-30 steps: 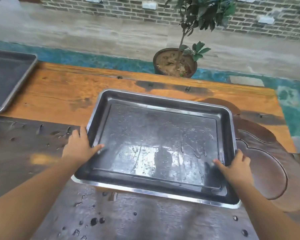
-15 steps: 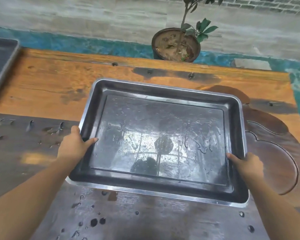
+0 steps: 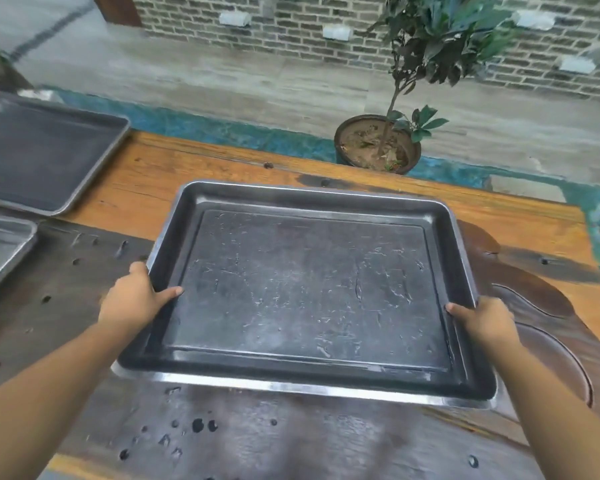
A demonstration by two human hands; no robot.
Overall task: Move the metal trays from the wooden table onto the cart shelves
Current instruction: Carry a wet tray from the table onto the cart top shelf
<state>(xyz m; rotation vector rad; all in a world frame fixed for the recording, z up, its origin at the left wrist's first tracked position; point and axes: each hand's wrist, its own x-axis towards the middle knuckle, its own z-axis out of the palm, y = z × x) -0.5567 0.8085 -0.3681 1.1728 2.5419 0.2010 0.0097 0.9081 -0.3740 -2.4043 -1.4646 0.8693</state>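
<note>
a: where is the thing being moved?

b: the dark rectangular metal tray (image 3: 305, 292) lies in front of the person, over the near part of the orange and dark-brown wooden counter (image 3: 146, 188). i cannot tell whether its base has left the wood.

a: and the hold?

b: the left grip (image 3: 132, 301) is closed on the left rim, thumb laid over the edge onto the inner wall, the other fingers hidden below the lip. the right grip (image 3: 484, 322) holds the right rim the same way. both sit toward the near half of the tray.

a: so the far end may droop.

b: i judge so. the tray floor shows wet streaks and beads, so the metal is likely slippery. press the thumbs down firmly, keep the fingers well under the lip, raise both sides together and hold it level.

a: anything in the way?

b: a flat grey metal tray (image 3: 39, 161) lies at the counter's far left, with another grey tray (image 3: 0, 251) just in front of it, both well apart from this one. a small tree in a round brown pot (image 3: 378, 150) stands beyond the far edge. the cart is not in view, so draw the tray close to the body before turning to look for it.
</note>
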